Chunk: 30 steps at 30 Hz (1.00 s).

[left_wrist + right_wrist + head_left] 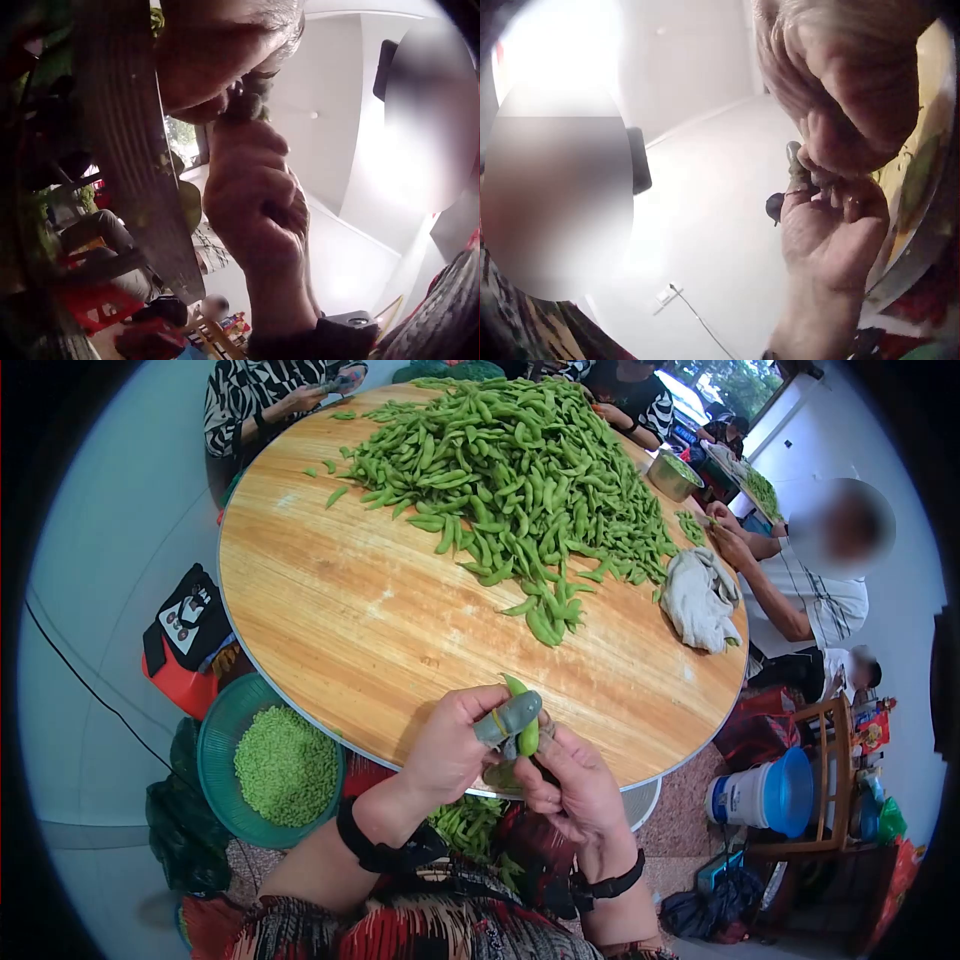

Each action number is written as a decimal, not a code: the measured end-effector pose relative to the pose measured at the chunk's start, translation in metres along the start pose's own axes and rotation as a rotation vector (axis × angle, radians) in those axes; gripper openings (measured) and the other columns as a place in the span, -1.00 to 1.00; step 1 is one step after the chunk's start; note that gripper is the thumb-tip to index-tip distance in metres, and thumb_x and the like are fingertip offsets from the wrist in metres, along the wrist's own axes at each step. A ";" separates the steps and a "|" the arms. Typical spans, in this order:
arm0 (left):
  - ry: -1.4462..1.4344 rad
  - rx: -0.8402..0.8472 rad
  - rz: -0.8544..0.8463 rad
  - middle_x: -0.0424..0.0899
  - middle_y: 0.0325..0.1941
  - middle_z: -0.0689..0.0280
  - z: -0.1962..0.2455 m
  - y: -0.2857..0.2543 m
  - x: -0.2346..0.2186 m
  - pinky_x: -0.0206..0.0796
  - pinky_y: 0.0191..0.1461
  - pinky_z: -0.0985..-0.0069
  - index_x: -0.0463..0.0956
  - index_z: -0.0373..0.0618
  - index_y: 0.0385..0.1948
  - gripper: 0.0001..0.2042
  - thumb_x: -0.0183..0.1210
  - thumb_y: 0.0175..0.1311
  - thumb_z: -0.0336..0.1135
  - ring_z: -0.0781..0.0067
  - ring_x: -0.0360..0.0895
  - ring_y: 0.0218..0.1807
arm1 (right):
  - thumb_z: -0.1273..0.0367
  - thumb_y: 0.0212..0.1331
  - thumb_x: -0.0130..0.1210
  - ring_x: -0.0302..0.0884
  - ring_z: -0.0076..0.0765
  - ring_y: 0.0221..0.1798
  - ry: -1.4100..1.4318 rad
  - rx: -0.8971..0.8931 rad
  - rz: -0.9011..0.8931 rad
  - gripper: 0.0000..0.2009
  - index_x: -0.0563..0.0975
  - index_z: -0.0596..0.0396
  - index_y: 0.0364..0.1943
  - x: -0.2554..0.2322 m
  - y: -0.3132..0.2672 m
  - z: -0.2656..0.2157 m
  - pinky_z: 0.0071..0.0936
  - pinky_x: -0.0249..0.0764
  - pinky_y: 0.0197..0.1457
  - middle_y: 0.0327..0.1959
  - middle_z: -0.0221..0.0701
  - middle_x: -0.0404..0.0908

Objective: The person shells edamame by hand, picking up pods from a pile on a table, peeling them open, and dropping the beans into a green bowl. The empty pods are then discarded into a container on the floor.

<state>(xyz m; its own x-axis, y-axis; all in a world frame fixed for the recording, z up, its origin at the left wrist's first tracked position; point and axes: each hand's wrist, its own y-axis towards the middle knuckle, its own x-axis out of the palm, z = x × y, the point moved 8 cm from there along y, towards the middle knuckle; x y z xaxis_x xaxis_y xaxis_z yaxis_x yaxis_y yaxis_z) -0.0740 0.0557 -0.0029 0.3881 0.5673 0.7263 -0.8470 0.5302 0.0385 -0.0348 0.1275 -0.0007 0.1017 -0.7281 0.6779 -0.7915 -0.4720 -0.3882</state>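
Just over the table's near edge, my left hand (450, 745) and right hand (582, 785) meet around a green soybean pod (528, 738). A grey cover (512, 716) with a yellow band sits on the left thumb, lying against the pod. The right thumb and fingers pinch the pod from the other side. In the left wrist view the right hand (251, 195) shows curled, its fingertips close to the left hand. The right wrist view shows the left hand (829, 236) below the right one; the pod is mostly hidden there.
A large heap of pods (520, 470) covers the far part of the round wooden table (330, 590). Shelled beans fill a teal basket (213, 770) at lower left. A pale cloth (697, 600) lies at the right edge. Other people sit around the table.
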 end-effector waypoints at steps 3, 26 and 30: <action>0.165 0.183 0.178 0.51 -0.28 0.38 0.006 -0.002 0.002 0.36 -0.27 0.68 0.44 -0.23 -0.21 -0.80 0.14 0.11 -0.52 0.64 0.48 -0.33 | 0.32 0.29 -0.11 0.08 -0.78 -0.69 -0.493 -0.302 0.213 -0.85 0.43 0.08 -0.30 -0.016 0.005 -0.022 -0.78 0.01 -0.67 -0.63 -0.59 0.34; -0.113 0.042 0.241 0.49 -0.32 0.37 0.009 -0.008 -0.014 0.00 -0.56 0.88 0.36 -0.27 0.01 -0.70 -0.01 0.23 -0.46 0.77 0.33 -0.47 | 0.46 0.10 0.12 0.45 -0.67 -0.46 -0.931 -0.708 0.457 -0.88 0.48 0.25 -0.36 -0.017 -0.015 -0.052 -0.64 0.38 -0.45 -0.53 -0.46 0.57; -0.104 0.030 0.205 0.54 -0.30 0.33 -0.001 -0.007 -0.007 0.02 -0.57 0.86 0.44 -0.26 -0.11 -0.76 0.07 0.19 -0.44 0.77 0.38 -0.45 | 0.45 0.16 0.05 0.33 -0.73 -0.52 -0.980 -0.664 0.347 -0.90 0.46 0.22 -0.35 -0.003 -0.009 -0.043 -0.69 0.30 -0.49 -0.58 -0.53 0.48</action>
<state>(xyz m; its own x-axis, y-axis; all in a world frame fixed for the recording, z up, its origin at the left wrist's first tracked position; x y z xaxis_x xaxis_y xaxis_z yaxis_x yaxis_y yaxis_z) -0.0701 0.0484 -0.0089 0.1684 0.5921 0.7881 -0.9154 0.3905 -0.0978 -0.0539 0.1557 0.0274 0.0071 -0.9646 -0.2636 -0.9903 -0.0434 0.1323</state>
